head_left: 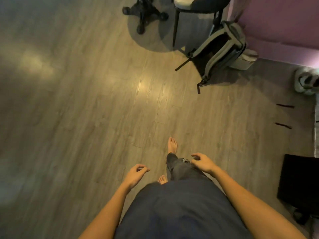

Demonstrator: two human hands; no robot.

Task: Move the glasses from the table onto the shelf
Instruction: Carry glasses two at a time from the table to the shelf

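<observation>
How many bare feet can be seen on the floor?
2: one foot stepping forward on the wood floor, the other foot partly hidden behind the clothing, only its toes showing.

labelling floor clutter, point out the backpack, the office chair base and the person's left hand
backpack (222, 49), head view, grey side panel
office chair base (145, 12), head view, black hub
left hand (136, 175), head view, back of hand

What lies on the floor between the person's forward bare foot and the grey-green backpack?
Only bare wood-look floor lies between the forward bare foot and the grey-green backpack, in the head view.

No glasses visible (left hand (136, 175), right hand (202, 163) empty)
</observation>
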